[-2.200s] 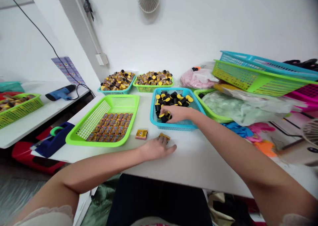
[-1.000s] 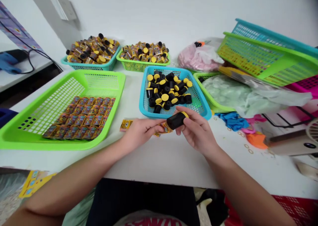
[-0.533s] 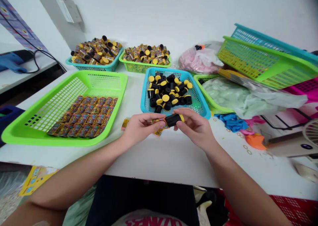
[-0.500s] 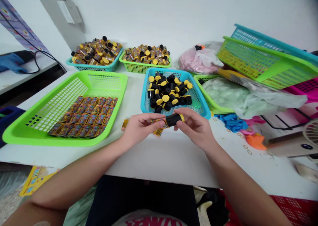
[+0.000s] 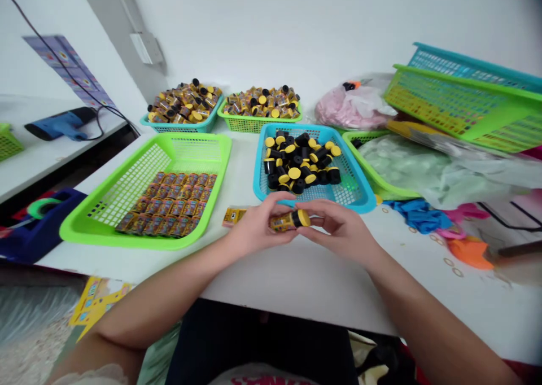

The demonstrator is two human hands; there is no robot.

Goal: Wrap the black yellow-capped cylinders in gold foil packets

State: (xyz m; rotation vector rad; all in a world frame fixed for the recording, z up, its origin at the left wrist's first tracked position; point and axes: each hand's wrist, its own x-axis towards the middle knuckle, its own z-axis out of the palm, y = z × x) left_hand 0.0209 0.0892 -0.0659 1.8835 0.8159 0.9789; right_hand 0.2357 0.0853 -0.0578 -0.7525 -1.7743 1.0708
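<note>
Between my hands, just in front of the blue basket, is a small black canister (image 5: 283,222) with a yellow cap, lying sideways. A printed yellow sleeve covers much of its body, and a black band shows beside the cap. My left hand (image 5: 256,227) is closed around the sleeved part. My right hand (image 5: 345,227) has its thumb and fingers closed at the capped end. Flat printed sleeves (image 5: 232,216) lie on the table beside my left hand, partly hidden by it. Plain black canisters with yellow caps (image 5: 294,173) fill the blue basket (image 5: 368,203) beyond my hands.
At left, a green basket (image 5: 122,241) holds rows of sleeved canisters (image 5: 173,204). Two heaped baskets stand behind it. A blue heat gun (image 5: 63,124) lies far left. Bags (image 5: 406,159), stacked baskets (image 5: 457,108) and balloon-like scraps (image 5: 417,215) crowd the right.
The printed sleeve, earlier extending off the canister's end toward my left hand, now covers much of its black body. My left hand has moved round the sleeved part. The view has shifted left.
</note>
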